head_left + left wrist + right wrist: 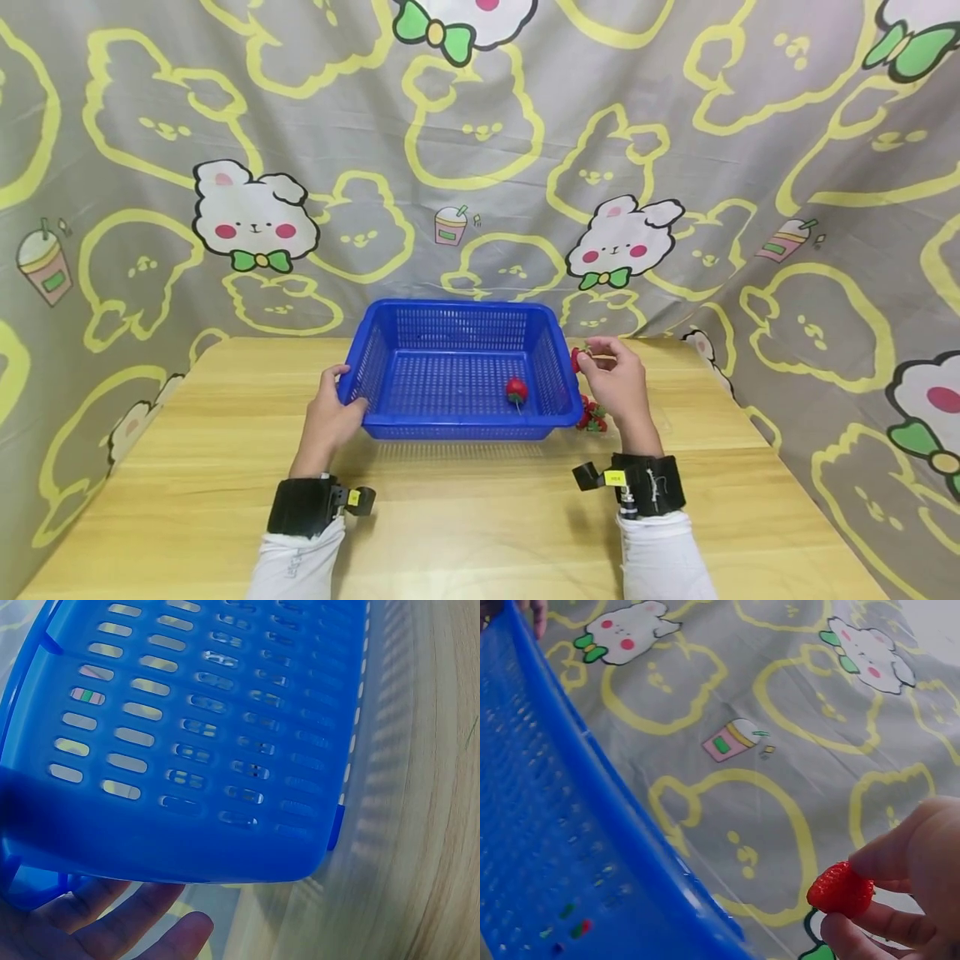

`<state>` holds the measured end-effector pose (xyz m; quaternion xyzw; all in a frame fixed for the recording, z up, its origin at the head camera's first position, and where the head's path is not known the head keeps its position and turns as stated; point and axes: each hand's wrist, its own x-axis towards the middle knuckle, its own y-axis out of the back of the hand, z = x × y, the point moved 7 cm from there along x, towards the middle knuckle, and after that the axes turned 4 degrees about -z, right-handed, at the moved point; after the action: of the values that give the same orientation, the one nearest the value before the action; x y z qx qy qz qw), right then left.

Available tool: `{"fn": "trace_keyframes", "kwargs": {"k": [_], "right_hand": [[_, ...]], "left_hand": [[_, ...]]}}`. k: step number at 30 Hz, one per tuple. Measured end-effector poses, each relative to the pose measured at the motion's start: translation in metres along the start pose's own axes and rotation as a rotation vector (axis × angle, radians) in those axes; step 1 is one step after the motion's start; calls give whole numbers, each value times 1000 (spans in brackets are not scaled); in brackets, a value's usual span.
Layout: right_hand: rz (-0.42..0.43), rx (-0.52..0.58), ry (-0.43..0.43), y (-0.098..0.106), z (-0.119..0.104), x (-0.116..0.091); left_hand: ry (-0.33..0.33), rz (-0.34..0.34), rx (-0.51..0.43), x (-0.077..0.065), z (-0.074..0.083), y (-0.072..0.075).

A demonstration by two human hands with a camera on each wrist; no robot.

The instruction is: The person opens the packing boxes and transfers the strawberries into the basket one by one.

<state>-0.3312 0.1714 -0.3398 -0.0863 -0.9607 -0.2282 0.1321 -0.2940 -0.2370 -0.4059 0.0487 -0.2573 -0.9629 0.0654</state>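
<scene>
Wooden table (pixel 480 517); left hand (pixel 330 423) grips blue basket (pixel 450 383), seemingly by its rim (pixel 457 422); right hand (pixel 621 385) pinches a strawberry (pixel 840 891).

Grey rabbit-print cloth (pixel 382 150) — behind and beside a wooden table (pixel 472 517)

We grip with left hand (pixel 332 419), pinch with right hand (pixel 621 383); both forearms (pixel 296 562) stretched forward, well apart, angled inward.

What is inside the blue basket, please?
Inside the blue basket lies one red fruit, toward the right side. The strip of floor directly behind the near rim is covered by that rim.
</scene>
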Motion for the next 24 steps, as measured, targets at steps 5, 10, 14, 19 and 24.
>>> {"fn": "trace_keyframes", "kwargs": {"k": [5, 10, 14, 19, 24], "right_hand": [[-59, -28, 21, -14, -4, 4], [-120, -92, 23, -26, -7, 7], [-143, -156, 52, -32, -11, 9], [-183, -220, 73, -43, -14, 13], [-250, -258, 89, -58, -20, 20]], "left_hand": [[0, 7, -6, 0, 1, 3], [3, 3, -13, -1, 1, 2], [1, -2, -16, -1, 0, 0], [2, -8, -24, -2, -1, -2], [-2, -1, -21, -1, 1, 0]]}}
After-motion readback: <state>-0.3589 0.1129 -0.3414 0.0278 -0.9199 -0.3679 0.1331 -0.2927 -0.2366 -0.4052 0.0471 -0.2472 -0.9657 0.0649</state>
